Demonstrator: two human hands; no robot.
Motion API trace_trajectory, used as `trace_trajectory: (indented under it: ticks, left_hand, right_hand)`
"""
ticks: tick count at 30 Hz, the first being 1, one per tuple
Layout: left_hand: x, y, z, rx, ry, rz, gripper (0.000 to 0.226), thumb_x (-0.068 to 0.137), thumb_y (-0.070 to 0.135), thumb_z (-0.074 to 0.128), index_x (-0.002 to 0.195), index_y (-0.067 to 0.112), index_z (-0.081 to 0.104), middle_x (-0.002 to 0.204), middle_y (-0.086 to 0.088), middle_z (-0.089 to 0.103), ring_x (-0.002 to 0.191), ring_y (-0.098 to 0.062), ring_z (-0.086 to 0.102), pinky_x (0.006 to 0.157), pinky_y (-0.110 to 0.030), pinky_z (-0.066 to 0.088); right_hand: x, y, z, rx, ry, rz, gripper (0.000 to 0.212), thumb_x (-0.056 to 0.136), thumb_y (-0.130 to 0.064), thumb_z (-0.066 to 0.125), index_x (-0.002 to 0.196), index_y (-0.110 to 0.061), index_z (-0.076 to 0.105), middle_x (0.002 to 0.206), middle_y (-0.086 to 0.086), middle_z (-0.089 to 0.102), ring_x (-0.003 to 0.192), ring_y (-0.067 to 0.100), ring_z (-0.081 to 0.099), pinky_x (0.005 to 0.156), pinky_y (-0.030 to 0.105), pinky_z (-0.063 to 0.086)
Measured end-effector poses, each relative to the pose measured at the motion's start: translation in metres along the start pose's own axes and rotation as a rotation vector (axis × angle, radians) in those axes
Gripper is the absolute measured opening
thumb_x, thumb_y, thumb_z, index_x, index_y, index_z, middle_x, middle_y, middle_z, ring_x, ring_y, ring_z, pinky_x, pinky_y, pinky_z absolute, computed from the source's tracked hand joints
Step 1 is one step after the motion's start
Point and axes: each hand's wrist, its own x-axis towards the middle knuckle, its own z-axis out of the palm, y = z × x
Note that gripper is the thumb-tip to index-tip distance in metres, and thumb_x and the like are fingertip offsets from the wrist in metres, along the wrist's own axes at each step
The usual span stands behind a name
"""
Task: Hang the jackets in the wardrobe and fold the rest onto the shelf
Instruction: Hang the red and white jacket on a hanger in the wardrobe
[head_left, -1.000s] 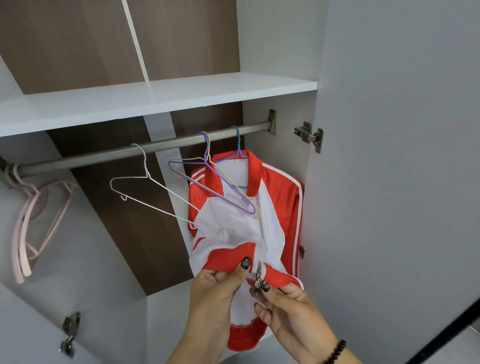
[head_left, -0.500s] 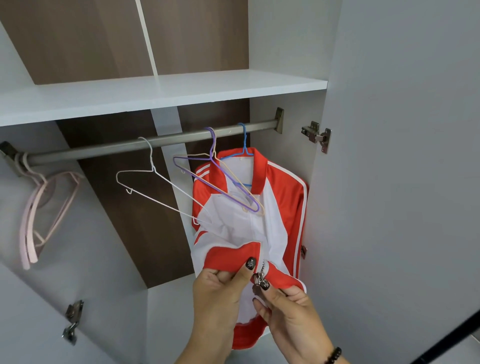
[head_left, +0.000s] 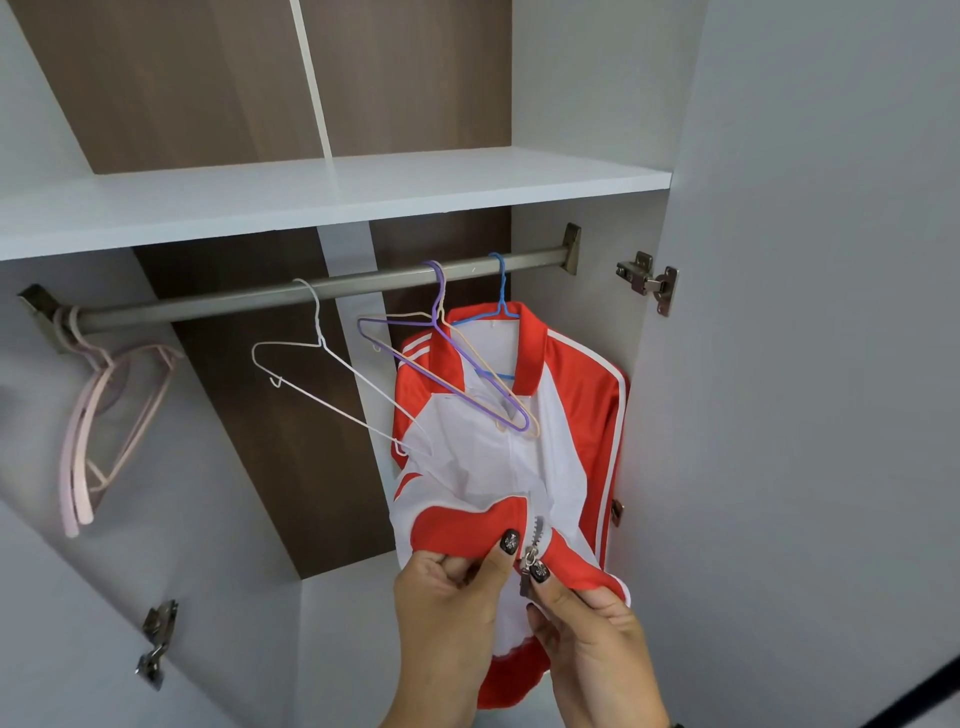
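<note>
Inside open grey-and-brown wardrobe (head_left: 779, 364), red-and-white zip jacket (head_left: 566, 415) hung on blue wire hanger (head_left: 500, 306), left hand (head_left: 452, 587) pinching hem, right hand (head_left: 587, 618) pinching zip slider (head_left: 530, 564); risked fabric snagging through misaligned teeth.

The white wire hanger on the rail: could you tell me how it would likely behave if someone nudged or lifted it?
The white wire hanger looks thin and bare, so it is probably very light. It hangs from the rail by a slim hook alone, so a nudge would likely set it swinging or sliding along. Such thin wire may bend under a firm grip.
</note>
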Motion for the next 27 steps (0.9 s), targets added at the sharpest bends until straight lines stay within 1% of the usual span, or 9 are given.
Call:
trace_trajectory:
  ticks: [3, 10, 15, 17, 20, 22, 23, 25, 27]
  left_hand:
    - [0.001, 0.001, 0.001, 0.008, 0.010, -0.020, 0.028, 0.068, 0.018, 0.083, 0.093, 0.018, 0.070, 0.080, 0.010, 0.076, 0.077, -0.003, 0.072, 0.075, -0.020, 0.056]
    - [0.001, -0.003, 0.004, 0.139, -0.015, -0.019, 0.021, 0.073, 0.017, 0.083, 0.089, 0.016, 0.069, 0.073, 0.007, 0.075, 0.076, -0.015, 0.072, 0.085, -0.032, 0.055]
    - [0.009, -0.003, 0.003, 0.230, -0.095, -0.071, 0.014, 0.076, 0.019, 0.082, 0.083, 0.015, 0.070, 0.068, 0.004, 0.073, 0.071, -0.015, 0.071, 0.064, -0.017, 0.047]
    - [0.014, -0.002, 0.002, 0.242, -0.165, -0.092, 0.011, 0.077, 0.018, 0.081, 0.083, 0.014, 0.074, 0.072, 0.000, 0.075, 0.075, -0.015, 0.072, 0.066, -0.018, 0.047]
    - [0.021, 0.002, 0.001, 0.254, -0.223, -0.098, 0.009, 0.077, 0.018, 0.081, 0.082, 0.014, 0.076, 0.074, -0.002, 0.075, 0.078, -0.016, 0.072, 0.070, -0.020, 0.048]
    - [0.025, 0.005, 0.001, 0.253, -0.260, -0.093, 0.007, 0.078, 0.018, 0.081, 0.083, 0.015, 0.076, 0.076, -0.001, 0.076, 0.079, -0.015, 0.073, 0.071, -0.022, 0.051]
    - [0.027, 0.006, 0.001, 0.257, -0.277, -0.090, 0.008, 0.078, 0.018, 0.080, 0.083, 0.013, 0.076, 0.078, -0.003, 0.076, 0.080, -0.018, 0.073, 0.074, -0.028, 0.054]
    - [0.030, 0.006, 0.000, 0.274, -0.287, -0.077, 0.015, 0.078, 0.017, 0.079, 0.083, 0.003, 0.074, 0.079, -0.013, 0.075, 0.084, -0.029, 0.072, 0.083, -0.043, 0.057]
    - [0.034, 0.006, -0.002, 0.291, -0.304, -0.072, 0.022, 0.078, 0.017, 0.079, 0.087, -0.002, 0.072, 0.080, -0.015, 0.074, 0.084, -0.032, 0.072, 0.087, -0.046, 0.056]
  right_hand:
    - [-0.001, -0.002, 0.001, -0.009, 0.033, 0.024, 0.021, 0.059, -0.002, 0.070, 0.073, -0.013, 0.079, 0.074, 0.011, 0.073, 0.065, 0.020, 0.064, 0.064, 0.030, 0.044]
    - [0.002, -0.009, 0.000, -0.009, 0.068, -0.032, 0.023, 0.055, -0.002, 0.069, 0.074, -0.012, 0.079, 0.067, 0.012, 0.071, 0.054, 0.013, 0.065, 0.063, 0.028, 0.043]
    - [0.010, -0.008, -0.015, -0.022, 0.072, -0.060, 0.024, 0.053, 0.001, 0.070, 0.074, -0.005, 0.078, 0.066, 0.014, 0.067, 0.059, 0.019, 0.061, 0.067, 0.029, 0.048]
    - [0.014, -0.009, -0.021, -0.041, 0.072, -0.059, 0.022, 0.056, 0.003, 0.071, 0.076, -0.003, 0.077, 0.069, 0.016, 0.067, 0.063, 0.021, 0.062, 0.067, 0.029, 0.050]
    - [0.019, -0.010, -0.023, -0.086, 0.048, 0.053, 0.016, 0.068, 0.006, 0.069, 0.070, -0.007, 0.077, 0.059, 0.011, 0.061, 0.052, 0.015, 0.058, 0.054, 0.023, 0.048]
    - [0.021, -0.014, -0.020, -0.055, 0.016, 0.162, 0.009, 0.066, -0.002, 0.071, 0.068, -0.008, 0.077, 0.060, 0.009, 0.061, 0.046, 0.012, 0.056, 0.047, 0.022, 0.047]
    - [0.021, -0.015, -0.019, -0.039, -0.006, 0.215, 0.006, 0.066, -0.008, 0.071, 0.069, -0.007, 0.076, 0.065, 0.010, 0.064, 0.046, 0.012, 0.056, 0.046, 0.023, 0.047]
    - [0.022, -0.017, -0.017, -0.059, -0.069, 0.329, 0.019, 0.075, -0.022, 0.067, 0.077, -0.004, 0.074, 0.071, 0.009, 0.068, 0.047, 0.013, 0.055, 0.048, 0.024, 0.044]
    - [0.024, -0.015, -0.017, -0.087, -0.117, 0.443, 0.034, 0.083, -0.035, 0.059, 0.078, -0.004, 0.074, 0.066, 0.007, 0.063, 0.047, 0.016, 0.053, 0.050, 0.025, 0.039]
